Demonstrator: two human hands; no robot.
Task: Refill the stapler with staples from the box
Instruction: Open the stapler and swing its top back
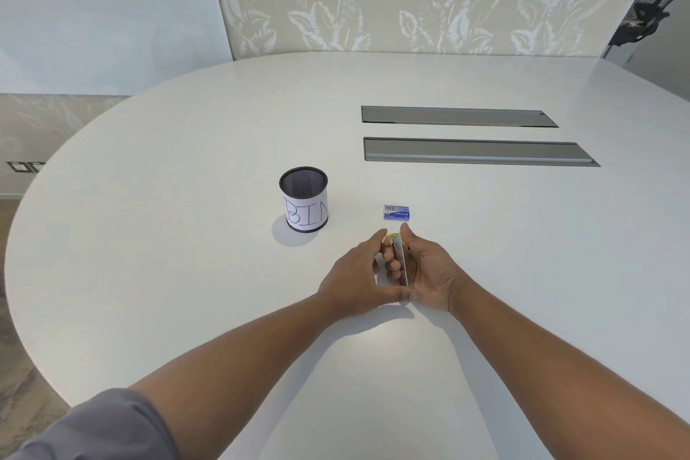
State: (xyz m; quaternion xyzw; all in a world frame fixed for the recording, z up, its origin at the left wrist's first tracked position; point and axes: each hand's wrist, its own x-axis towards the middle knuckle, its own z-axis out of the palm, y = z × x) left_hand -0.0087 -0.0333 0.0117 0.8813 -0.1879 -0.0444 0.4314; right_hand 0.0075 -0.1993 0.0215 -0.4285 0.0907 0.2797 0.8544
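- Nearest you, your left hand (358,278) and right hand (429,273) close together around a small stapler (398,261), held just above the white table (186,273).
- The stapler looks rigid and light; its metal rail is likely slippery, so grip the sides.
- Just beyond, the blue staple box (397,213) lies shut; the cardboard probably crushes easily.
- Left, a mesh cup marked BIN (304,200).

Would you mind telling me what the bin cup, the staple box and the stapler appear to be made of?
Bin cup: black metal mesh, judging by the fine grid inside, wrapped in white paper lettered BIN. Staple box: probably printed cardboard, blue and matte. Stapler, held between both hands: a pale, smooth strip, likely metal, with a yellow end; mostly hidden.
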